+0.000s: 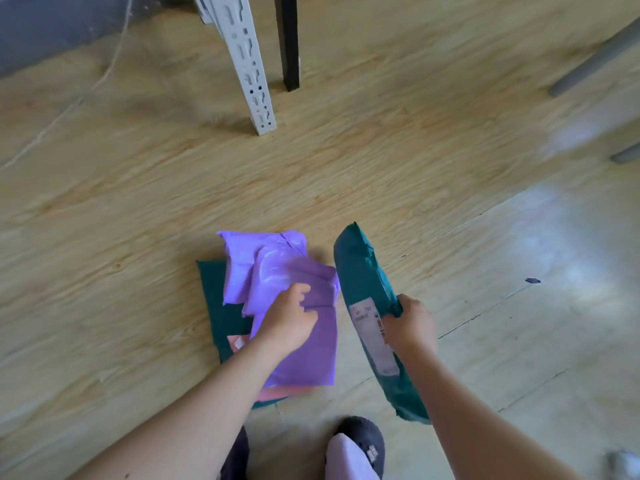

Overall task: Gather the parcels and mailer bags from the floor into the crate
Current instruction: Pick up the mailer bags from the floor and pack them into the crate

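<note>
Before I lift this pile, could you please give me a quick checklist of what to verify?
1. Right hand grip on the teal mailer bag: ok, fingers wrapped round its edge.
2. Left hand hold on the purple mailer bags: cannot tell, fingers curl on the top one only.
3. Whole pile taken up: not ok, the dark green mailer and a pink parcel lie underneath on the floor.
4. Crate located: cannot tell, none in view.
5. Slipper clear of the pile: ok, apart.
</note>
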A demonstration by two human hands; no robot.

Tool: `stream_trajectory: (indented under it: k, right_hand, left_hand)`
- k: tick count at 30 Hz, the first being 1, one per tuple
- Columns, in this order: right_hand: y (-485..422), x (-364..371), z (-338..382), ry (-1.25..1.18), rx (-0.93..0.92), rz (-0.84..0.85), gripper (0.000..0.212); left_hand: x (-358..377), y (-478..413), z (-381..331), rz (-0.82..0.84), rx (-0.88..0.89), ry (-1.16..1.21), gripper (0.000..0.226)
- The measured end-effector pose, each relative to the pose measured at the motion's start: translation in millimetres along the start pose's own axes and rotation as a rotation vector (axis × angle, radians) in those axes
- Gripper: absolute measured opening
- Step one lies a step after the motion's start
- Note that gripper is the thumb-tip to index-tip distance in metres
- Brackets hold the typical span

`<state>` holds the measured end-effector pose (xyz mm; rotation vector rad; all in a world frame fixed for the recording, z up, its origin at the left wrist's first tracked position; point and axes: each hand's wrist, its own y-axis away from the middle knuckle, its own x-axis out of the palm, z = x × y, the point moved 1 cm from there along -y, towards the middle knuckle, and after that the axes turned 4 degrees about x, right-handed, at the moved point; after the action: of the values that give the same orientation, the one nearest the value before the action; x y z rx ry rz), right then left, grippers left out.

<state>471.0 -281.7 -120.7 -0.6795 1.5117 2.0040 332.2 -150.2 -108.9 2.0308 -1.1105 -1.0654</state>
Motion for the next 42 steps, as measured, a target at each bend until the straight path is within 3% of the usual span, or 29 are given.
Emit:
stream_trajectory:
  k: [2, 13, 18, 21, 27, 32, 42]
  right_hand:
    - [24.0, -29.4, 12.9, -0.023, 0.001, -0.004, 0.022]
    - [172.9, -155.4, 118.7, -0.208, -0.064, 0.134, 0.012]
    - [248.9, -179.9, 169.6, -0.185, -0.229, 0.222, 0.026]
    - [289.7, -181.8, 193.5, -0.134, -0.339, 0.287, 0.023]
    - [344.9, -155.7, 231.8, 0.046, -0.504, 0.299, 0.018]
    - [409.3, -118.4, 277.3, 0.232, -0.684, 0.321, 0.032]
    - [545.7, 10.6, 340.4, 0.398, -0.837, 0.324, 0.035]
  left_hand:
    - [-14.9, 26.5, -16.3, -0.003, 0.016, -0.013, 0.046]
    - [-116.4, 195.9, -85.9, -0.148, 0.051, 0.119, 0.044]
    - [-172.6, 279.5, -85.2, -0.301, 0.054, 0.136, 0.043]
    - [-199.6, 321.2, -76.2, -0.363, 0.037, 0.144, 0.051]
    - [-246.2, 383.6, -36.3, -0.474, 0.029, 0.110, 0.056]
    - [-279.8, 431.4, 24.5, -0.546, -0.051, 0.157, 0.056]
    - [-349.8, 498.0, 168.2, -0.664, -0.173, 0.191, 0.056]
